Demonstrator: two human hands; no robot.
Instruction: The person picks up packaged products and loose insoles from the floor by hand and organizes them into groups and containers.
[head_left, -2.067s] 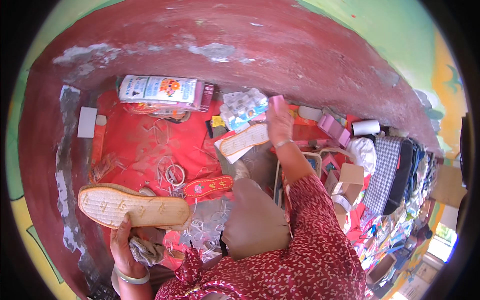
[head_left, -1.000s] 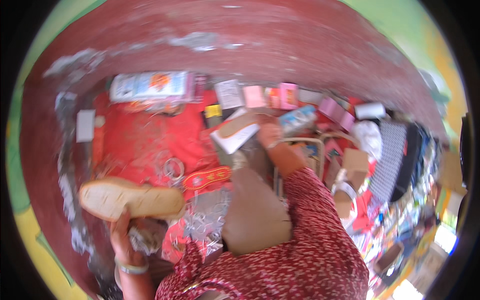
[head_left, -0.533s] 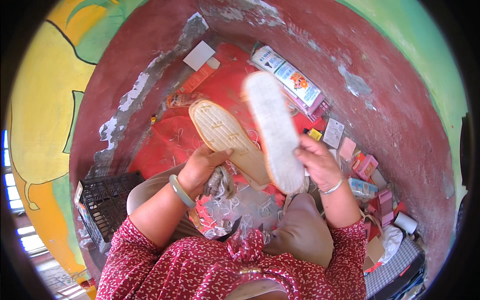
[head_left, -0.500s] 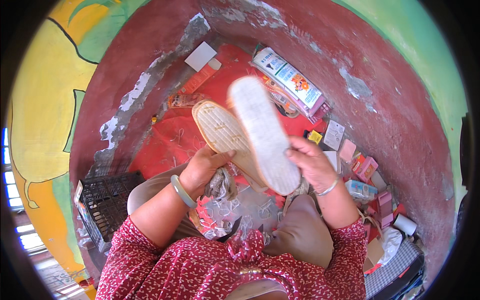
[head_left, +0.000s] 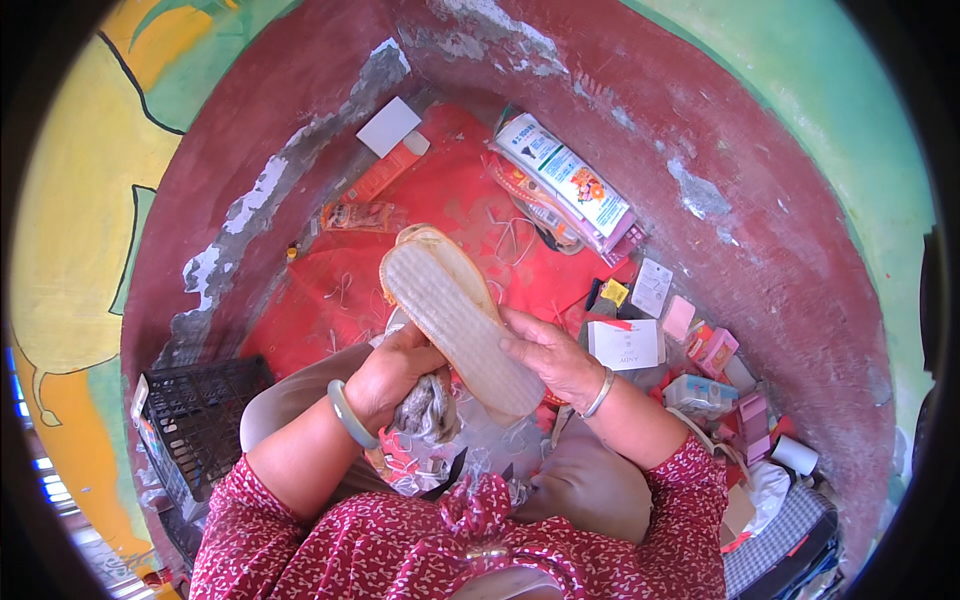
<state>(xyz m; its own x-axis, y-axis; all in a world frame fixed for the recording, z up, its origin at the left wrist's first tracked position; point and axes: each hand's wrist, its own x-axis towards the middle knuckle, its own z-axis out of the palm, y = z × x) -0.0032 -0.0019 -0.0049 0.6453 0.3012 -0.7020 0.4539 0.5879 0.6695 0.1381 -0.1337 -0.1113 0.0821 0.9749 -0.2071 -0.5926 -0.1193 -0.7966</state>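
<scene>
A pale, quilted-looking shoe insole with a tan edge lies on top of a second insole, of which mostly the rim shows. The stack tilts in front of me, its rounded far end toward the upper left. My left hand grips its left side, with fingers hidden beneath. Along the opposite edge, my right hand holds the stack with its thumb on the top insole. A crumpled grey cloth hangs just below my left hand; whether the hand holds it too is unclear.
Red sheeting with bits of white string covers the floor. A black plastic crate stands at the left. Along the right wall lie a white-and-purple package, a white card, pink boxes and a white roll.
The two insoles, fanned apart before, now lie one over the other. My right hand has come left and a little down, bringing the pale insole over the patterned one.
</scene>
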